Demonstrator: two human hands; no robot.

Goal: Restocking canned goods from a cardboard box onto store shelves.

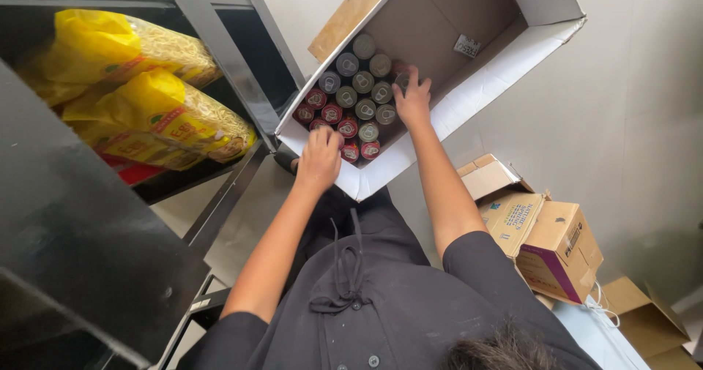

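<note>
- My left hand [319, 159] had curled its fingers over a red-topped metal can at 6 o'clock in the open white cardboard box [469, 95].
- My right hand [412, 99] lay spread and open on the silver-topped cans [364, 77] at 3 o'clock, gripping nothing.
- I judged the cans rigid, smooth, fairly heavy, best gripped around the rim.
- Yellow noodle bags [157, 106] sat on the dark shelf at 9 o'clock.

The cans [356, 95] have silver tops, and some have red ones. Their box [476, 84] is white outside and brown inside. The noodle bags [157, 103] are yellow with red. The shelf [80, 216] looks black, maybe dark grey.
</note>
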